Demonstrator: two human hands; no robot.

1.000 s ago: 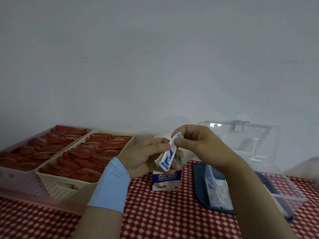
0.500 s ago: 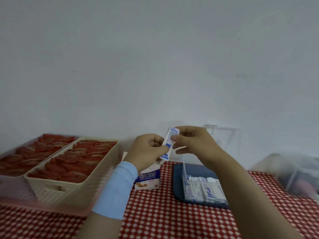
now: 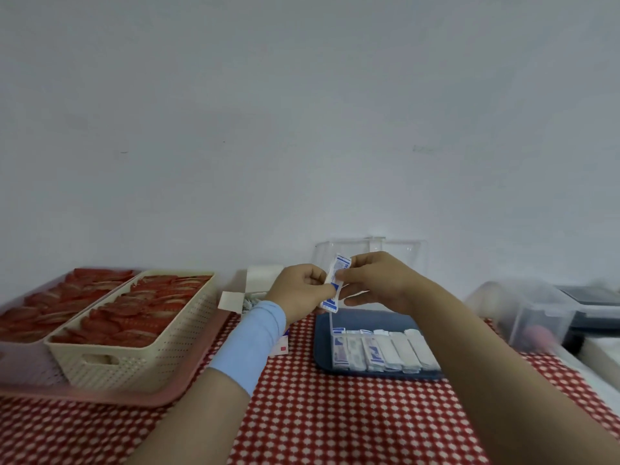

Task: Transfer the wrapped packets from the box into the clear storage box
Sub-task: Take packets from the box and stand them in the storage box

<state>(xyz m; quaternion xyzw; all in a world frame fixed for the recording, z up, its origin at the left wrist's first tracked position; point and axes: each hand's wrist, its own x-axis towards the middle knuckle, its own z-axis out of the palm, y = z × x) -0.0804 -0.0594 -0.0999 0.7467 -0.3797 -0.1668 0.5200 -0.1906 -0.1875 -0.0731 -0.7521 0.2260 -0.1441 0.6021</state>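
Observation:
A small white and blue wrapped packet (image 3: 336,282) is held upright in the air above the table. My left hand (image 3: 300,290) pinches its left edge and my right hand (image 3: 375,280) pinches its top right. Below them stands the clear storage box (image 3: 330,322) on a dark blue base, its clear lid (image 3: 402,248) raised behind my hands. A row of several wrapped packets (image 3: 382,350) lies inside it. The small open cardboard box (image 3: 260,280) stands behind my left wrist, mostly hidden.
A cream perforated basket (image 3: 134,357) of red wrapped items sits on a pink tray (image 3: 100,396) at the left, with a second basket behind it. A blurred clear container (image 3: 526,317) and a dark device stand at the right. A red checked cloth (image 3: 335,414) covers the table.
The view has swung, so the storage box now sits lower and more central. Both hands still hold the packet, now turned more upright and raised over the box.

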